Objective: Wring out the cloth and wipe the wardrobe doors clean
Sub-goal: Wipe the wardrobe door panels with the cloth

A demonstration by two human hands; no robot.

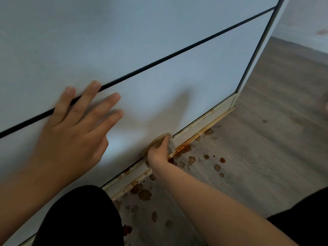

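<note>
The pale wardrobe door [186,82] fills the upper left, crossed by a thin dark gap between panels. My left hand [76,128] lies flat on it with fingers spread, the fingertips across that gap. My right hand [158,151] is closed on a small beige cloth [170,142], pressing it against the door's bottom edge where it meets the white plinth [200,124]. Most of the cloth is hidden under the hand.
Rust-brown stains run along the plinth and spot the grey wooden floor [266,139] beside it. My dark-clothed knees show at the bottom left [79,219] and bottom right. The wardrobe's right corner edge [257,48] stands at the upper right.
</note>
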